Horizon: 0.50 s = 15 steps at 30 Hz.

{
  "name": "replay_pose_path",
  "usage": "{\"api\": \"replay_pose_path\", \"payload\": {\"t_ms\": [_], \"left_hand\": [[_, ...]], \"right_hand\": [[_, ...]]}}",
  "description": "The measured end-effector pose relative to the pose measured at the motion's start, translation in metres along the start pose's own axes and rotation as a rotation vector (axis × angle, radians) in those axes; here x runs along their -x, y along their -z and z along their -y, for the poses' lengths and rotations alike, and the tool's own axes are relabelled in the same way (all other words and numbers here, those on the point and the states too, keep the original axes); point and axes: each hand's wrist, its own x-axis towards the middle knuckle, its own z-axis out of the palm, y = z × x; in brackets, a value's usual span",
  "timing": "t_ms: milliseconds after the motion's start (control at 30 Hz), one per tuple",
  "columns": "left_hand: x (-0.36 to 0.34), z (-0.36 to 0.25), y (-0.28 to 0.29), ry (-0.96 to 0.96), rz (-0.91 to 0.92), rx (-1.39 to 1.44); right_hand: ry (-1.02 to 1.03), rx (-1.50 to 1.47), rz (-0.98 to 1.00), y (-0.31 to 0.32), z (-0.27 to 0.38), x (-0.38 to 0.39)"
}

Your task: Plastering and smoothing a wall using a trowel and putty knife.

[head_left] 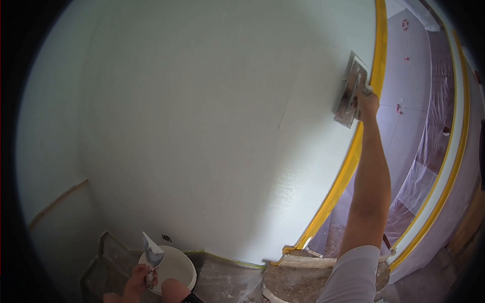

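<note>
My right hand [368, 103] is closed round the handle of a plastering trowel [348, 103], its wide metal blade against the pale wall [202, 111] close to the yellow-taped edge. That arm is stretched far up and forward. Low on the left, my left hand [136, 279] grips the handle of a putty knife [153, 254]. White compound sits on its blade, which points upward. Beside and partly behind the putty knife stands a round white bucket [184, 270]. A wet, shiny patch [288, 187] shows on the wall.
Yellow tape [331, 197] lines the wall's right edge, beside an opening with plastic sheeting [434, 121]. A dirty, rounded platform [293, 283] stands at lower right. Plastic film [227, 278] covers the floor along the wall. A thin wooden strip [58, 203] runs along the left wall.
</note>
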Motion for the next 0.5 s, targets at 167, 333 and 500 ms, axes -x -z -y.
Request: {"api": "replay_pose_path", "payload": {"t_ms": [167, 333, 500], "left_hand": [[0.002, 0.015, 0.019, -0.015, -0.086, 0.056], [-0.007, 0.025, 0.026, -0.044, -0.1, 0.082], [-0.008, 0.029, 0.029, 0.016, -0.178, 0.107]], "right_hand": [[0.225, 0.108, 0.335, -0.035, 0.075, -0.002], [0.62, 0.446, 0.461, -0.071, 0.098, 0.063], [0.696, 0.719, 0.679, -0.061, 0.053, 0.173]]}}
